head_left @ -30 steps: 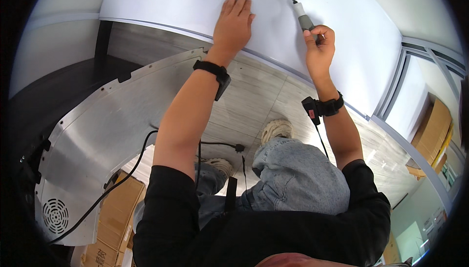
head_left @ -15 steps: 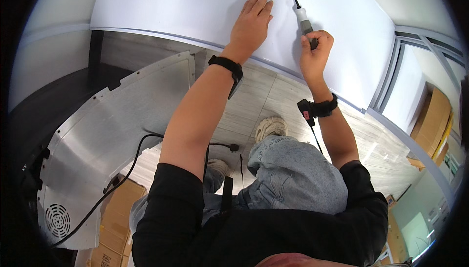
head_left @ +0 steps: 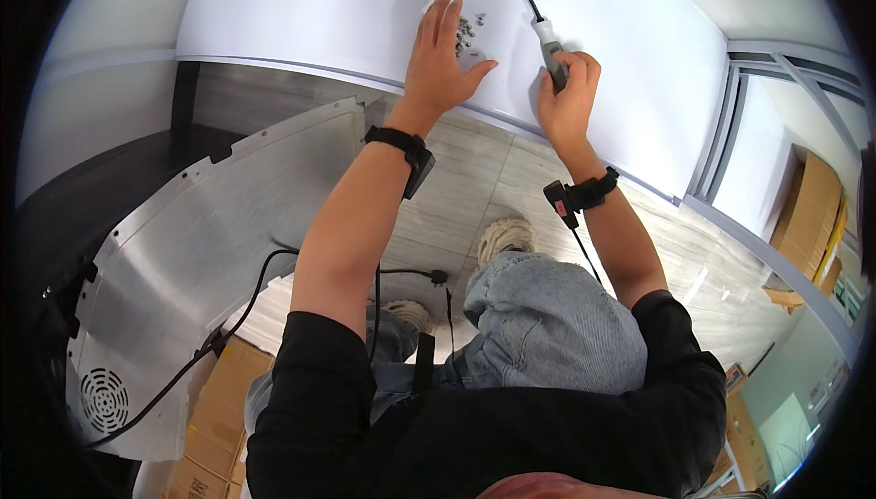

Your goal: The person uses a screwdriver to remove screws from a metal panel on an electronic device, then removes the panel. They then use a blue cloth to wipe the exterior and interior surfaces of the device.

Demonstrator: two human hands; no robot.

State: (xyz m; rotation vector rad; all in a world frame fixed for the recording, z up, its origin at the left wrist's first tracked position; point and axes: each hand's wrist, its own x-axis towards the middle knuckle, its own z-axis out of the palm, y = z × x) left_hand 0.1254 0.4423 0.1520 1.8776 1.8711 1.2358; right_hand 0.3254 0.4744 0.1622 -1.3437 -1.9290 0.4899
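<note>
My left hand lies flat and open on the white bench, fingers spread, its fingertips touching a small pile of silvery screws. My right hand is closed around the grey handle of a screwdriver, whose dark shaft points up and away across the bench, just right of the screws. My two hands are near each other but apart. Down to my left stands a curved sheet-metal housing with a round vent, a black cable trailing across it.
</note>
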